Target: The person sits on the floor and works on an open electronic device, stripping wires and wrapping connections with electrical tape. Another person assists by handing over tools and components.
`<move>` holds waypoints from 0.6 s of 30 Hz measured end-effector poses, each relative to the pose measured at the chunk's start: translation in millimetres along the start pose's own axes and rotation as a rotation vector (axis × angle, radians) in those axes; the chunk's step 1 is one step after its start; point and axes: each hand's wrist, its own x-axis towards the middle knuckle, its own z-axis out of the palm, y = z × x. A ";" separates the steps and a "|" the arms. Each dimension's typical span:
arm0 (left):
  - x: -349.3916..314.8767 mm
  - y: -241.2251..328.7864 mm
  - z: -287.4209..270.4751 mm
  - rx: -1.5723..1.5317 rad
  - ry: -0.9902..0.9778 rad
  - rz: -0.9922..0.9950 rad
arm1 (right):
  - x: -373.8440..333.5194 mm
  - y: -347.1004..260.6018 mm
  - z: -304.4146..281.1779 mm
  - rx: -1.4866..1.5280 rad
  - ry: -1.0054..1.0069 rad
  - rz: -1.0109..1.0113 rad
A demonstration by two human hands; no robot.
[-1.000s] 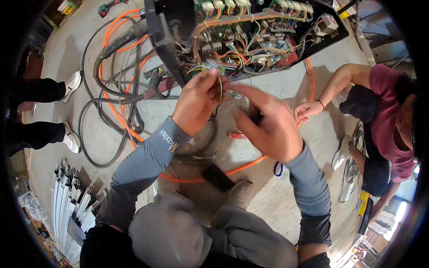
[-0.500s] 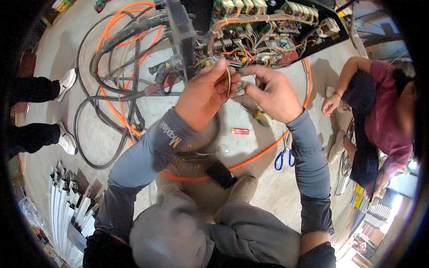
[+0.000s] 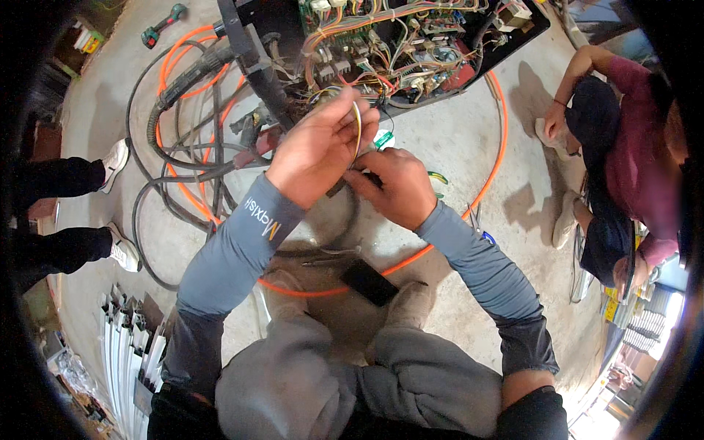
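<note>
In front of the opened machine, my left hand (image 3: 319,143) is closed round thin wires (image 3: 358,125), yellow, white and dark, which arc out past its fingertips. My right hand (image 3: 397,189) is pinched at the lower end of these wires, just below the left fingers; what exactly lies between thumb and finger is partly hidden. A small green, shiny piece (image 3: 383,139) shows just above the right knuckles, by a thin dark wire. Beyond the hands lies the exposed circuit board (image 3: 411,51), crowded with coloured wiring, in its black housing (image 3: 513,44).
Black cables (image 3: 136,220) and an orange hose (image 3: 502,132) loop over the floor. A dark phone-like slab (image 3: 369,282) lies between my feet, blue-handled scissors (image 3: 487,236) to the right. One person (image 3: 638,154) crouches at right; another's shoes (image 3: 116,163) show at left, near metal strips (image 3: 128,352).
My right hand has moved down and left to meet the wires under my left hand. The view has shifted, and the small red packet on the floor is now out of sight.
</note>
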 end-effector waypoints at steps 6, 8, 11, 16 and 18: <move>-0.5 22.0 6.0 0.236 -0.097 0.042 | 20.8 -9.7 -7.1 0.102 0.142 -0.082; -0.9 23.4 11.5 0.144 -0.041 0.032 | 25.2 -11.7 -10.2 0.090 0.130 -0.087; 2.5 19.4 12.6 0.019 -0.059 0.048 | 27.2 -19.6 -14.5 0.033 0.213 -0.048; -6.4 -3.8 -14.5 -0.079 0.093 0.045 | 36.6 -24.5 -53.8 -0.185 0.224 -0.074; -20.5 -21.5 -13.4 0.200 0.204 0.271 | 46.5 -24.2 -70.7 -0.213 0.161 -0.130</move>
